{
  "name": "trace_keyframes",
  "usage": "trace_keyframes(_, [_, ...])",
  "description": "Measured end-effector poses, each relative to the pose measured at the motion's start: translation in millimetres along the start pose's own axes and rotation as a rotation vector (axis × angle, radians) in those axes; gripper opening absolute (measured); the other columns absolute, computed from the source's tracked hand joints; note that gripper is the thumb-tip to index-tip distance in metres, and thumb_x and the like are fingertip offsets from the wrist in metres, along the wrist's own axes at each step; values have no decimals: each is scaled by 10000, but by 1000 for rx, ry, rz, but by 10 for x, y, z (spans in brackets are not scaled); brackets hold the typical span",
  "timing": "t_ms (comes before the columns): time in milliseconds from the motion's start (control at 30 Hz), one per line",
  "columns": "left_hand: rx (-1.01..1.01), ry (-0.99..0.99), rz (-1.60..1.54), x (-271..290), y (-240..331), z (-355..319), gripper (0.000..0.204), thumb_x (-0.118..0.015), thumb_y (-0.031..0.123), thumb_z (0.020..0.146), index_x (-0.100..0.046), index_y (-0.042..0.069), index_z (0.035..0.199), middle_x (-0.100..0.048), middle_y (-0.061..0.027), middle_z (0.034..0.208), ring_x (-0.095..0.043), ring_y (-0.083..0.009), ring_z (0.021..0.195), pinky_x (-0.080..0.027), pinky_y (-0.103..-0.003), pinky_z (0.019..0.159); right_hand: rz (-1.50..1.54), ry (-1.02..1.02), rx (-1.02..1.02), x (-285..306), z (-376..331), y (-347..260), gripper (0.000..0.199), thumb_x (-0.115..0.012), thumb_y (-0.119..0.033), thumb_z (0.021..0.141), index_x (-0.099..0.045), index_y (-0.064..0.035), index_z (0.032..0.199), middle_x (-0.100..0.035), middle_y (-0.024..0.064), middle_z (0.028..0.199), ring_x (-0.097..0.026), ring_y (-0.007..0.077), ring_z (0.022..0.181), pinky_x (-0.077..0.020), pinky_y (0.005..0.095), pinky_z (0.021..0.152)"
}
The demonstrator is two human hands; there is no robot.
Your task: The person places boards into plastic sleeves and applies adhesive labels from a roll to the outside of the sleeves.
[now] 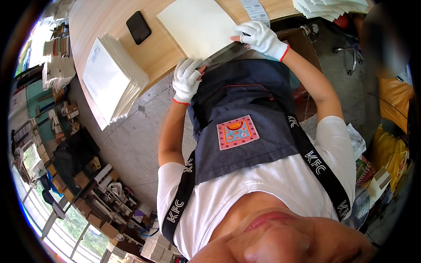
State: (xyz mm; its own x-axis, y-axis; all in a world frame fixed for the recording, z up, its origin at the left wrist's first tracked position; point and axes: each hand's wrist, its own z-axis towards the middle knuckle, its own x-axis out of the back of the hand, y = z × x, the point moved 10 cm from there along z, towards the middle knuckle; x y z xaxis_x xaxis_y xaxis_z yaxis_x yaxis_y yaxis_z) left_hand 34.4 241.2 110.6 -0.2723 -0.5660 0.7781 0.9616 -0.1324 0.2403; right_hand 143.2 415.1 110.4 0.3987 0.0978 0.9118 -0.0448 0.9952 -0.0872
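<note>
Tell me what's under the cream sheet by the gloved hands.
Wooden tabletop shows beside the cream sheet, apparently supporting it; whatever lies directly beneath is covered and cannot be seen.

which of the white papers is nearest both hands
The flat middle sheet, beside the left hand and right hand; the left stack and upper-right stack are farther.

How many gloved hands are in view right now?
2: the left hand and the right hand, each beside a near corner of the white sheet. No others show.
</note>
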Motion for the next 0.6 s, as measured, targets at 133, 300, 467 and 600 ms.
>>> trace_keyframes(133, [665, 142, -245, -89, -479, -431, 92, -656, 62, 778, -687, 60, 865, -624, -30, 943, -583, -179, 858, -481, -328, 782, 433, 201, -456, -306, -230, 351, 155, -690, -184, 740, -596, -80, 804, -627, 45, 842, -611, 241, 778, -474, 348, 690])
trace_keyframes(300, [1298, 887, -1117, -590, -718, -1029, 103, -612, 111, 859, -597, 90, 958, -594, -6, 867, -548, -115, 743, -478, -264, 658, 561, 321, -1092, -491, -453, 498, 151, -633, -105, 831, -554, -56, 950, -610, 74, 766, -589, 154, 659, -466, 285, 650])
trace_keyframes(467, [1568, 1044, -1593, -1174, -652, -1486, 170, -479, 34, 852, -549, 96, 994, -608, -60, 919, -587, -161, 761, -499, -271, 621, 707, 764, -1266, -368, -1461, 1095, 185, -570, -161, 849, -515, -78, 1005, -638, 107, 833, -630, 219, 719, -485, 322, 666])
trace_keyframes(600, [1674, 357, -1640, -1670, -117, -1120, 251, -430, 39, 873, -503, 41, 1113, -601, -120, 1080, -587, -179, 715, -551, -369, 692, 630, -137, -1262, -1035, -1747, 1175, 343, -597, -109, 767, -538, -65, 1102, -641, 117, 908, -607, 155, 869, -459, 271, 805])
